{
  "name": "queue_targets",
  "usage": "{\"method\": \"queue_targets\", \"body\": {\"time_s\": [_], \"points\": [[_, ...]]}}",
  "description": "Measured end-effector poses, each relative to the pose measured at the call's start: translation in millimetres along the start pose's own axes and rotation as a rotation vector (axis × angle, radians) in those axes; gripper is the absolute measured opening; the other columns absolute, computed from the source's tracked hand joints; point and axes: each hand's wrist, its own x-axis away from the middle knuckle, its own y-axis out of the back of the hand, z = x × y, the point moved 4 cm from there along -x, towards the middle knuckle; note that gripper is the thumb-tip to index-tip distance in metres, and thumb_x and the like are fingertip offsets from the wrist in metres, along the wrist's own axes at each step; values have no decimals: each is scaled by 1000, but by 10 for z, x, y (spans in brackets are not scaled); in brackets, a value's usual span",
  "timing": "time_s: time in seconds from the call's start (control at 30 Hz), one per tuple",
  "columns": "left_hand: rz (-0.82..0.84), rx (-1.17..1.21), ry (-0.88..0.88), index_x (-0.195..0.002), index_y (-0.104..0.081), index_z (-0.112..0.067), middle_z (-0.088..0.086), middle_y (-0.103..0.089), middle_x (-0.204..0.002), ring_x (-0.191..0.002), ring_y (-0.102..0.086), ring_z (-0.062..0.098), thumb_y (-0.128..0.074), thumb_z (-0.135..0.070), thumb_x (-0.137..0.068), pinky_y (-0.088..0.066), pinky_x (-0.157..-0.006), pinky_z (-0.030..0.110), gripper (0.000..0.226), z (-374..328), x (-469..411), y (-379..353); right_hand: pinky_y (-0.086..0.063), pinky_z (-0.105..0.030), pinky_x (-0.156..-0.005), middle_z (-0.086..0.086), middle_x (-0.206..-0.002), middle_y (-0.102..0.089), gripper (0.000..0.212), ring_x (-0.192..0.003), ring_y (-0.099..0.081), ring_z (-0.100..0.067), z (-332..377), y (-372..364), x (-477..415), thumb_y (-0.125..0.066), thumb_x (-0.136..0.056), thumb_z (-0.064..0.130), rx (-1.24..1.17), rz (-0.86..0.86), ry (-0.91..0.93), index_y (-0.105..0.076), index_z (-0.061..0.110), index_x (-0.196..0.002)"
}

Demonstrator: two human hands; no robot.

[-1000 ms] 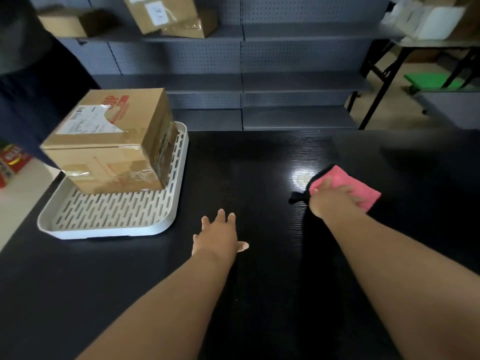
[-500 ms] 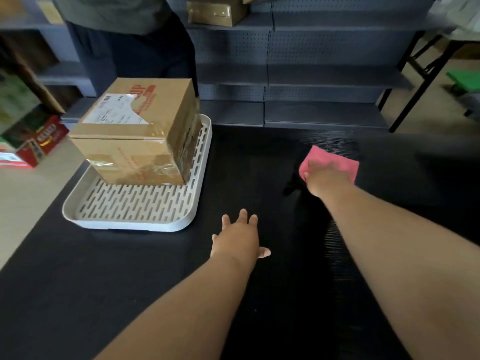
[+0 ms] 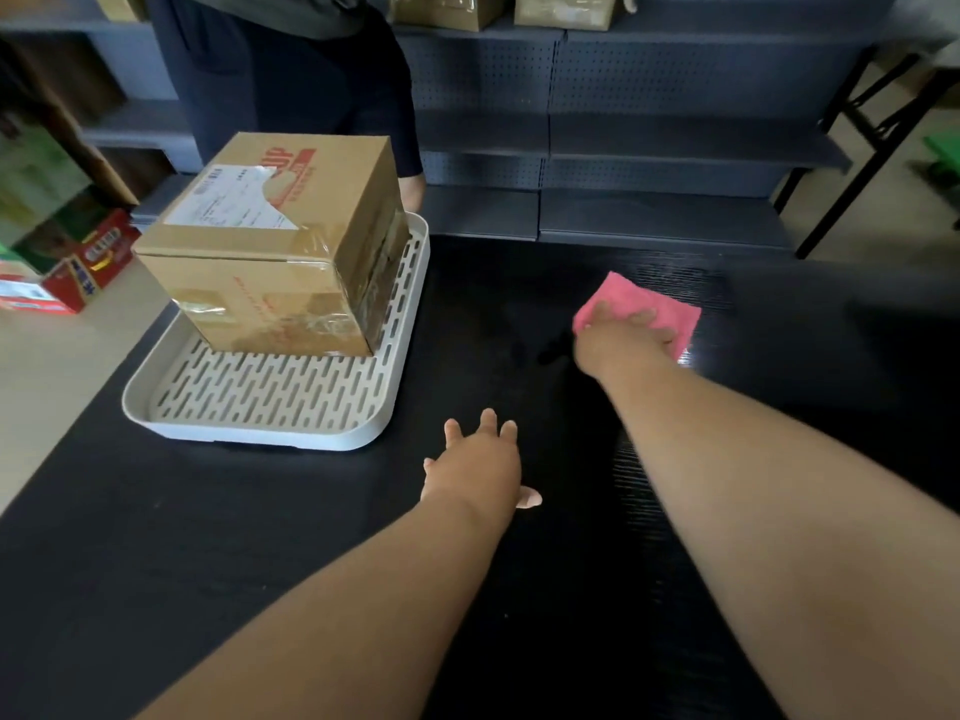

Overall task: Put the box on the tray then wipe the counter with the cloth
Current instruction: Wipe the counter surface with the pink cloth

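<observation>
A taped cardboard box (image 3: pixel 275 246) with a shipping label stands on the far part of a white slotted tray (image 3: pixel 270 402), at the left of the black counter (image 3: pixel 208 537). My right hand (image 3: pixel 621 340) presses flat on a pink cloth (image 3: pixel 652 304) on the counter's far middle, covering the cloth's near edge. My left hand (image 3: pixel 478 467) lies palm down on the counter near the tray's right front corner, fingers spread, holding nothing.
A person in dark clothes (image 3: pixel 291 80) stands behind the tray, beyond the counter. Grey shelving (image 3: pixel 623 142) with cardboard boxes (image 3: pixel 563 7) runs along the back. Colourful cartons (image 3: pixel 67 257) sit on the floor at left. A folding table's black legs (image 3: pixel 852 153) stand at the right.
My right hand has slid the pink cloth away from me across the counter. The head view has shifted left, bringing the standing person into view. My left hand has stayed put.
</observation>
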Motion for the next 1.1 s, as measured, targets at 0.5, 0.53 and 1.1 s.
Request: {"method": "queue_targets", "body": {"time_s": [0.5, 0.53, 1.1], "points": [[-32, -22, 18, -152, -3, -19, 3, 4, -161, -145, 0, 41, -58, -44, -89, -26, -113, 56, 87, 0, -18, 0, -42, -25, -78, -11, -95, -60, 31, -94, -60, -25, -1157, 333, 166, -51, -88, 13, -107, -10, -96, -61, 8, -117], [-29, -26, 20, -152, -4, -19, 3, 4, -161, -145, 0, 41, -58, -44, -89, -26, -113, 57, 87, -1, -29, -1, -40, -31, -95, -22, -118, -56, 39, -112, -53, -32, -1104, 244, 157, -45, -95, 12, -140, -20, -92, -50, 0, -131], [-63, -83, 28, -152, -2, -20, 3, 3, -161, -146, -2, 41, -54, -47, -90, -30, -112, 54, 86, 10, 3, -31, -27, -48, -114, -18, -144, -42, 46, -136, -36, -34, -1844, 169, -45, -29, -97, 36, 28, -166, -203, -46, 23, -138]]}}
